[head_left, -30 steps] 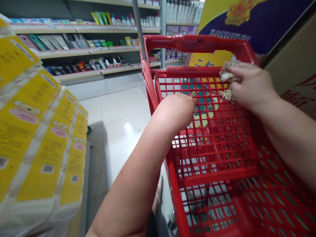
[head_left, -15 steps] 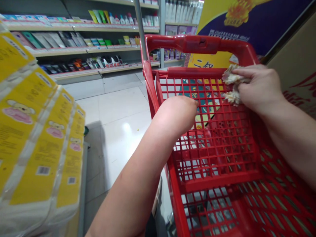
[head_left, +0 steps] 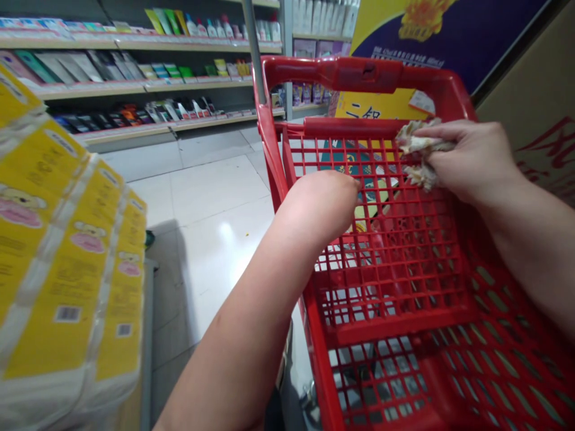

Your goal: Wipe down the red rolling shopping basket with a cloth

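A red plastic shopping cart (head_left: 395,326) stands before me, with its mesh flap (head_left: 354,281) raised behind the handle (head_left: 368,75). Bunched in my right hand (head_left: 478,152) is a crumpled, off-white rag (head_left: 420,146). The fingers are closed around it, and the rag is against the upper right of the mesh. My left hand (head_left: 330,194) is bent down at the wrist against the left part of the mesh. Its fingers are hidden behind the back of the hand, so I cannot see their grip.
Yellow wrapped tissue packs (head_left: 67,263) are stacked at the left. Shelves (head_left: 148,87) of tubes and bottles line the back. Large cardboard boxes (head_left: 525,120) rise close on the right. Pale floor tiles (head_left: 215,209) lie between. A grey pole (head_left: 254,54) stands at the cart's left corner.
My right hand has shifted slightly left along the mesh with the rag. The left hand stays in nearly the same place. The whole view has shifted slightly.
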Demonstrator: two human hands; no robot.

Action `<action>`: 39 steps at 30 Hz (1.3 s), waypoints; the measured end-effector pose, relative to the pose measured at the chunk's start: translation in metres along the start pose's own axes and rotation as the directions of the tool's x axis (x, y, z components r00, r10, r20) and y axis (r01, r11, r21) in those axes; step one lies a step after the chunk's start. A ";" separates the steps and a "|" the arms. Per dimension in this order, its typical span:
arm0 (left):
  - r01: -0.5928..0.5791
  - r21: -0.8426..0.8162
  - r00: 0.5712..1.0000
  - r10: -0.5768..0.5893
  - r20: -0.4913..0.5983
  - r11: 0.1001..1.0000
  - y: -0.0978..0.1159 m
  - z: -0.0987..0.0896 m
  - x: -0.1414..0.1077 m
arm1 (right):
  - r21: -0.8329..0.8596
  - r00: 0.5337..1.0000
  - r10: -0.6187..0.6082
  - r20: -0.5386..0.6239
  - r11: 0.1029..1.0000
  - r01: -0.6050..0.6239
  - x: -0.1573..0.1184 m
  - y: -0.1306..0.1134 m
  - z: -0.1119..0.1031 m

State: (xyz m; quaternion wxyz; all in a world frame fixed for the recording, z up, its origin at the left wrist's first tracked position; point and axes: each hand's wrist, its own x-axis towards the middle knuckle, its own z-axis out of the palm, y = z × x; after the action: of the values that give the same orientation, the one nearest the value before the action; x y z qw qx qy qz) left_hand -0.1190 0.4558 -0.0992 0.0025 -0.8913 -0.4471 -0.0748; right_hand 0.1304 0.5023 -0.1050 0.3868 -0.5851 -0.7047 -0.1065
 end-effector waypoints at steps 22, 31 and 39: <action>-0.004 -0.005 1.000 0.004 -0.017 1.000 0.000 0.001 -0.001 | -0.114 0.997 -0.042 0.062 0.992 0.049 -0.004 -0.025 -0.010; 0.014 -0.019 1.000 -0.015 -0.020 1.000 0.003 -0.002 -0.002 | -0.175 0.996 -0.004 0.087 0.984 0.019 -0.004 -0.023 -0.016; 0.009 -0.034 1.000 -0.010 -0.028 0.999 0.004 -0.001 -0.001 | -0.283 0.992 0.043 0.118 0.959 -0.008 -0.004 -0.026 -0.022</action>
State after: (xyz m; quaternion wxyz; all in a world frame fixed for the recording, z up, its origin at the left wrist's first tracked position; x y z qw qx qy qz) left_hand -0.1168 0.4521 -0.0979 -0.0067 -0.8879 -0.4501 -0.0948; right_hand 0.1160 0.4783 -0.0850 0.2568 -0.6487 -0.6973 -0.1647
